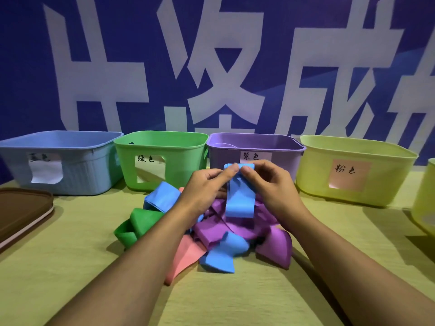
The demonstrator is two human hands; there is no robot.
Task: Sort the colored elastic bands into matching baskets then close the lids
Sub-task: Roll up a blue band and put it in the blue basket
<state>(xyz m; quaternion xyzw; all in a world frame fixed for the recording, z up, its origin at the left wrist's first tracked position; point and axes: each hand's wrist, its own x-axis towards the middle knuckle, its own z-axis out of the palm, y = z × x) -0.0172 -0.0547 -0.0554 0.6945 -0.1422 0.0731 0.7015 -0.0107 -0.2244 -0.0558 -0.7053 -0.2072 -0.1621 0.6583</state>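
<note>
Left hand (207,184) and right hand (270,182): both pinch the folded top of one blue band (240,196), held up over the pile, its loop hanging down. Pile of bands (211,234) on the surface (235,297): blue, green, purple, pink, tangled, near the baskets. Baskets in a row behind, lids off: blue basket (77,170), green basket (183,165), purple basket (282,158), yellow basket (388,184), each labelled. Brown lid (21,208): flat at the left edge.
</note>
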